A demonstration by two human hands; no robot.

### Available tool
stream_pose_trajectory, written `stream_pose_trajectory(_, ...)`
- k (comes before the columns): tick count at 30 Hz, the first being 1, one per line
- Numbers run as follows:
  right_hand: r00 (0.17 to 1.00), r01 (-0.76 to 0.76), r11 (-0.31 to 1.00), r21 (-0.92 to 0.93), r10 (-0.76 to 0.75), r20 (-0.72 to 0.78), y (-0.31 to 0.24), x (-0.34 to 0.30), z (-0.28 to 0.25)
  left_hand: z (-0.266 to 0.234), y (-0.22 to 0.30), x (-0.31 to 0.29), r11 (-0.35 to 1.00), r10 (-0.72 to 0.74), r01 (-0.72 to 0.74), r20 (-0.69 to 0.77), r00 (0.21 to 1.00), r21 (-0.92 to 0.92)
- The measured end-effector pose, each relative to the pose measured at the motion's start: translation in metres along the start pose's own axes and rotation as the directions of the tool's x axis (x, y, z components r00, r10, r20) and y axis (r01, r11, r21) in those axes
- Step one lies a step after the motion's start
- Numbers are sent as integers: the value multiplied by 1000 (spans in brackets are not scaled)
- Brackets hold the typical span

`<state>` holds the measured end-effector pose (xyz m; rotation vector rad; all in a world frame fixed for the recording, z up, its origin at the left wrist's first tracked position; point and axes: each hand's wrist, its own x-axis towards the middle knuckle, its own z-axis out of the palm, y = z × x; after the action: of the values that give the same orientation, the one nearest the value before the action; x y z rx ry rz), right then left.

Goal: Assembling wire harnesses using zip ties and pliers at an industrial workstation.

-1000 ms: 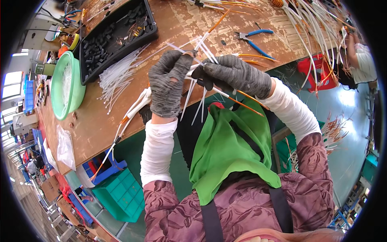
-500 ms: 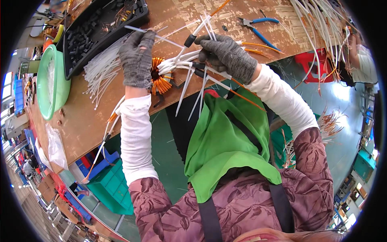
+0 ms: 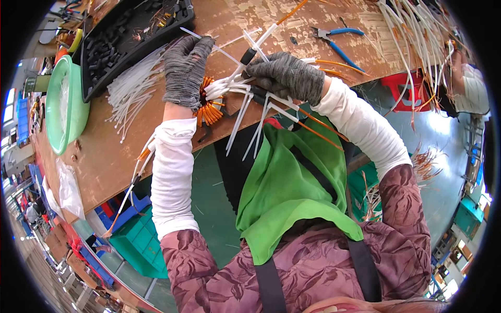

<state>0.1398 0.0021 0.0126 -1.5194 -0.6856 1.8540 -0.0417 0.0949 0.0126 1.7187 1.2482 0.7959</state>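
Note:
My left hand (image 3: 185,70), in a grey knitted glove, is closed on a white cable tie (image 3: 222,51) whose far end reaches a black sleeve (image 3: 248,56) on a wire lead. My right hand (image 3: 292,75), gloved alike, is closed around that white-sleeved lead (image 3: 265,35) beside the black sleeve; its fingertips are partly hidden. Between the hands, at the table edge, lies a ring coil of orange copper wire (image 3: 211,116). White-sleeved leads (image 3: 229,86) fan out from it to the right, several with black sleeves and cable ties whose tails hang down.
A pile of cable ties (image 3: 130,91) lies left of my left hand. Behind it stands a black tray (image 3: 87,86) of short black tubes, beside a green basin (image 3: 81,117). Blue-handled cutters (image 3: 342,32) and bundled wires (image 3: 402,36) lie right. A person's sleeve (image 3: 472,86) shows far right.
My left hand has moved a little right, bringing the cable tie across to the black sleeve. My right hand has shifted slightly left and down along the lead.

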Motion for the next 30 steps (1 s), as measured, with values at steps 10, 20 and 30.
stream_pose_trajectory(10, 992, 23, 999, -26, -20, 128, -11, -14, -2, 4, 37, -82, 956, 7, 14, 69, 998, -292)
stream_pose_trajectory(20, 956, 68, 980, 185, -117, 269, 3, 1, -14, 41, 8, -68, 922, 383, -307, -451, 806, 235)
stream_pose_trajectory(30, 980, 11, 991, 135, -38, 196, 4, 0, -17, 46, 11, -66, 921, 387, -309, -469, 794, 238)
